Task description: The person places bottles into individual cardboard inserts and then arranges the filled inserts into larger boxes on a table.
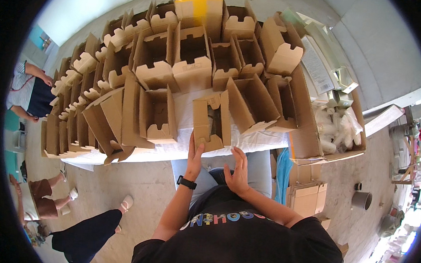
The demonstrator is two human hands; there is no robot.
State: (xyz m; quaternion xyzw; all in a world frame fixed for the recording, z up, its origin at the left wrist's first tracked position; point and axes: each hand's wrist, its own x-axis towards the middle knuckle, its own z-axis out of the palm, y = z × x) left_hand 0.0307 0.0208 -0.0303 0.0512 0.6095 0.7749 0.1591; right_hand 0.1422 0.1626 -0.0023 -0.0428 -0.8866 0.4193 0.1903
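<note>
A narrow cardboard box (200,119) stands at the table's near edge, its cut-out front flap towards me. My left hand (194,162) grips its near left corner, the thumb on the front and the fingers along the side. Just to the right and nearer my body, my right hand (237,172) is held with fingers apart, touching nothing. Inside the box, something dark shows through the cut-out, too dim to make out. An upright open carton (158,112) is on the left of this box, and a wider tilted carton (255,101) leans on its right.
Rows of open cardboard cartons (191,70) cover the white-clothed table (187,106). At right, a large carton (305,114) holds plastic-wrapped pieces (339,129) and flat boxes. Flattened cardboard (307,197) and a grey bin (361,200) are on the floor. People (88,236) are at left.
</note>
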